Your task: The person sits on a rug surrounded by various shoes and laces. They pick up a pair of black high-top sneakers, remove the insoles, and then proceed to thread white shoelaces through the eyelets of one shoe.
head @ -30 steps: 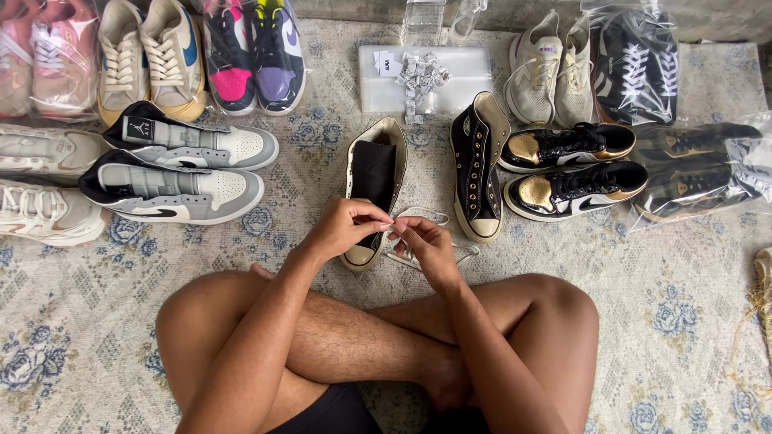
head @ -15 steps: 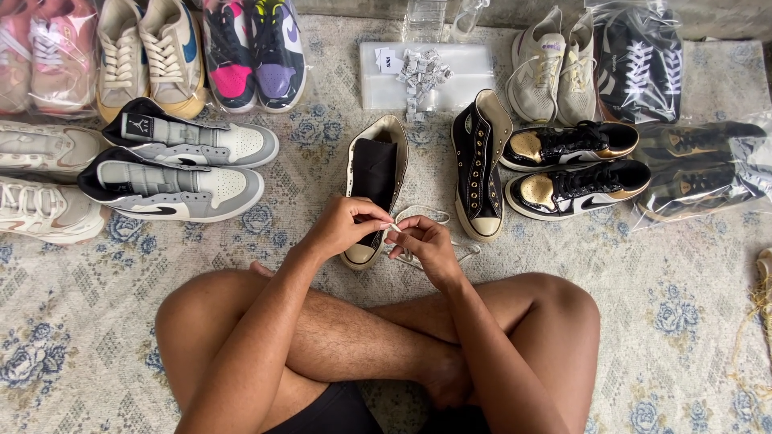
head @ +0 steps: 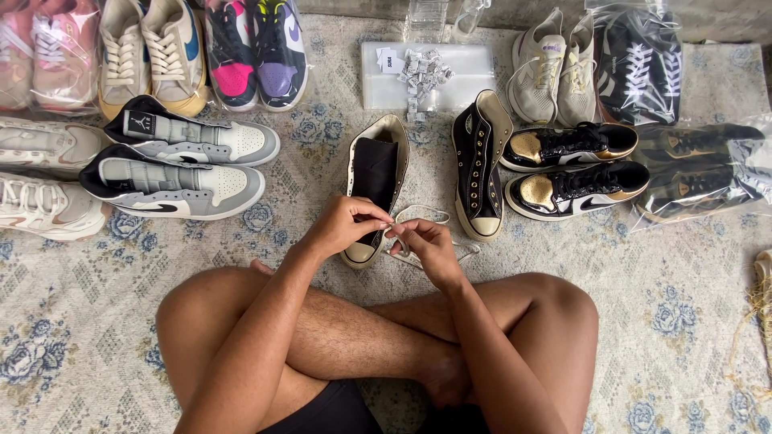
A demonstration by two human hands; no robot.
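Observation:
I sit cross-legged on a patterned rug. A black high-top sneaker with a cream lining (head: pixel 376 173) lies unlaced in front of my knees, toe toward me. My left hand (head: pixel 346 223) rests over its toe end, fingers pinched on a white shoelace (head: pixel 425 215). My right hand (head: pixel 428 247) sits just to the right and pinches the same lace; the rest of the lace loops on the rug between the two high-tops. The matching black high-top (head: pixel 478 165) lies to the right, apart from both hands.
Grey-and-white high-top pair (head: pixel 181 165) at left, wrapped pale shoes (head: pixel 36 173) beyond. Black-and-gold pair (head: pixel 575 169) at right, bagged dark shoes (head: pixel 700 169) further right. Back row holds cream, pink-and-purple, beige and black sneakers, plus a clear flat bag (head: pixel 458 76) with small white tags.
Both hands stay at the toe of the black high-top, working the white lace with small finger movements. Nothing else has shifted.

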